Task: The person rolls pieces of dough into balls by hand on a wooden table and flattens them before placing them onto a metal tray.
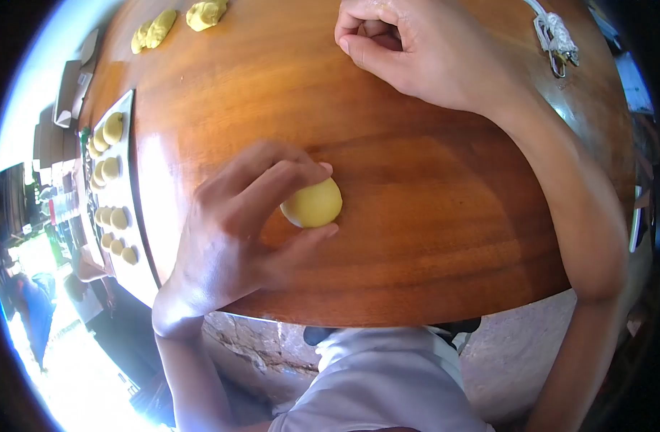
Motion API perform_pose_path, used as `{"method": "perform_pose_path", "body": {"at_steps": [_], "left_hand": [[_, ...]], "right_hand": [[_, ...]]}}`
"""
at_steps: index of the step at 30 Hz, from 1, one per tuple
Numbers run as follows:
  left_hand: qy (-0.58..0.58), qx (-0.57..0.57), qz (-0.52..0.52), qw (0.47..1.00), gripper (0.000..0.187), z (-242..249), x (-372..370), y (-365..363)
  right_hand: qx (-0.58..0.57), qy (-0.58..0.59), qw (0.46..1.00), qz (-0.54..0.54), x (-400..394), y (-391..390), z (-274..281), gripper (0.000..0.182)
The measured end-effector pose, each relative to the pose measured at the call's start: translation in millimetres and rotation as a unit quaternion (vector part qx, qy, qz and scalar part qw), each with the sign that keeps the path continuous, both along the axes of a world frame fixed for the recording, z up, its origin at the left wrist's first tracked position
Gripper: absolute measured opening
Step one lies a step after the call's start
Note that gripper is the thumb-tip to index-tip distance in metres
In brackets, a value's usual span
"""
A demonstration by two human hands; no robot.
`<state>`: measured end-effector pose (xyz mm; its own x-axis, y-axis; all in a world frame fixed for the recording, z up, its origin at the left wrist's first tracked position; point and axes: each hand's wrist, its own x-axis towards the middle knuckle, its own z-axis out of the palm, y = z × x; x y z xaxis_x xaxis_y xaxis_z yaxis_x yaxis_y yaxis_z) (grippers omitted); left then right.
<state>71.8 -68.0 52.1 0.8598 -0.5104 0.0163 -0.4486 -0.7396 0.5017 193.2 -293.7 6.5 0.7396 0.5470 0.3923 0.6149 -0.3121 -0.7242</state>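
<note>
A smooth, pale yellow dough ball [317, 205] rests on the wooden table near its front edge. My left hand [236, 201] curves around it, with the fingertips on the far side and the thumb along the near side. Further up and to the right, my right hand [409, 43] is held over the table with its fingers curled in. Nothing shows in the hollow of that hand, and the top of it is cut off by the frame's edge.
Along the left edge of the table [416, 237] lies a pale tray [132, 180] with several dough balls in rows. Two rough lumps of yellow dough [206, 14] sit at the far left. A bundled white cord [558, 39] lies at the far right.
</note>
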Motion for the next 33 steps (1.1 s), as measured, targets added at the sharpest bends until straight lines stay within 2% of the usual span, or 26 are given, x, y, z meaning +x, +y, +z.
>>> {"method": "perform_pose_path", "body": {"at_steps": [5,7,8,10,11,13,15,17,18,25,27,30,33], "left_hand": [[-0.015,0.038,0.032,0.999,0.043,19,-5,-17],[-0.022,0.099,0.012,0.995,0.043,18,-10,-16],[-0.027,0.105,0.009,0.994,0.043,19,-9,-16],[0.007,0.11,-0.002,0.994,0.041,22,-3,-18],[0.002,0.12,-0.006,0.993,0.041,24,-2,-20],[0.029,0.169,0.014,0.985,0.039,27,2,-26],[0.044,0.196,0.004,0.98,0.037,30,5,-29],[0.078,0.163,0.0,0.984,0.033,29,4,-32],[0.056,0.157,-0.01,0.986,0.031,27,3,-33],[0.06,0.205,-0.032,0.976,0.035,30,6,-31],[0.065,0.126,-0.03,0.989,0.042,34,4,-30],[0.067,0.124,0.029,0.99,0.048,43,0,-23],[0.081,0.112,0.038,0.99,0.045,34,-7,-29]], "right_hand": [[-0.041,0.029,0.998,-0.029,-6,4,6,0.008],[-0.012,-0.052,0.998,-0.01,0,3,-3,0.011],[-0.006,-0.057,0.998,-0.014,0,1,-2,0.011],[-0.116,0.004,0.993,-0.024,-3,1,6,0.016],[-0.106,0.0,0.994,-0.029,-4,1,4,0.016],[-0.066,-0.109,0.991,-0.044,-5,5,-11,0.01],[-0.047,-0.116,0.991,-0.05,-4,6,-16,0.011],[-0.03,-0.121,0.991,-0.053,-4,5,-18,0.011],[-0.038,-0.119,0.991,-0.052,-5,5,-17,0.011],[-0.037,-0.145,0.988,-0.045,-4,10,-20,0.009],[-0.039,-0.144,0.988,-0.043,-4,10,-20,0.009],[-0.046,-0.137,0.988,-0.051,-4,10,-21,0.01],[-0.041,-0.144,0.987,-0.053,-2,12,-23,0.01]]}}
